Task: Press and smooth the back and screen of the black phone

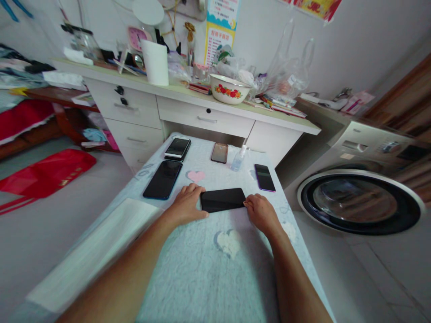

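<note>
A black phone (222,200) lies sideways, screen up, on the cloth-covered table (198,273) between my hands. My left hand (188,203) rests at its left end, thumb and fingers spread apart around the corners. At the right end, my right hand (261,211) is closed, its fingertips pinched at the phone's edge; whether anything small is between them cannot be made out. To the left lies a larger dark phone (163,180), and behind it a white-edged phone (177,147) on another dark item. A brown phone case (219,152), a clear spray bottle (239,159) and a purple-edged phone (265,177) sit farther back.
A long whitish sheet (97,251) lies along the table's left side. Beyond the table stands a desk with drawers (205,117), holding a flowered bowl (229,89), a white cylinder (155,63) and plastic bags. A washing machine (357,179) is at the right.
</note>
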A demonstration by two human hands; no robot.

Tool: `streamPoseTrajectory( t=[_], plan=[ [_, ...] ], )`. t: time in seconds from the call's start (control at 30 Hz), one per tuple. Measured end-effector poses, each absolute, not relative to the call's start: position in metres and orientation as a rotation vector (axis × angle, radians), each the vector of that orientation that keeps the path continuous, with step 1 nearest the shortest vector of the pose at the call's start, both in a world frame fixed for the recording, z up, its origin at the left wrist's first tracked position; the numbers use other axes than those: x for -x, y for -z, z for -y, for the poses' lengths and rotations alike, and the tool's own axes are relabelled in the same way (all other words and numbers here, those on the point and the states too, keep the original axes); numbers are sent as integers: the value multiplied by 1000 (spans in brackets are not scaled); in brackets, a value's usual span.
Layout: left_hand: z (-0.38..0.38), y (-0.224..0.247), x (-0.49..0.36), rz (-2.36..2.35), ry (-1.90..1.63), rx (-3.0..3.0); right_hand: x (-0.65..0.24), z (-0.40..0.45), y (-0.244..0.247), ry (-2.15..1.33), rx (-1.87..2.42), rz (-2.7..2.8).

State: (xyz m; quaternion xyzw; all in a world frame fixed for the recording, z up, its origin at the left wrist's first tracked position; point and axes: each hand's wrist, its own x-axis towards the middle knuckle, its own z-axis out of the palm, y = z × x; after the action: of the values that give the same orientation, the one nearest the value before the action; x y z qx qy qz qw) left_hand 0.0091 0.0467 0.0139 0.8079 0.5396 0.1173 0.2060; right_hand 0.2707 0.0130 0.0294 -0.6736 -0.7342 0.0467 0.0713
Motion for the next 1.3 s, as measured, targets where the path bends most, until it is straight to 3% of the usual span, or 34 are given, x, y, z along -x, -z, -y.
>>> streamPoseTrajectory(
  t=[1.3],
  plan=[
    [-47,-16,-10,-1502,-306,-2249,-247,-8,-32,-251,1901,2284]
  ],
)
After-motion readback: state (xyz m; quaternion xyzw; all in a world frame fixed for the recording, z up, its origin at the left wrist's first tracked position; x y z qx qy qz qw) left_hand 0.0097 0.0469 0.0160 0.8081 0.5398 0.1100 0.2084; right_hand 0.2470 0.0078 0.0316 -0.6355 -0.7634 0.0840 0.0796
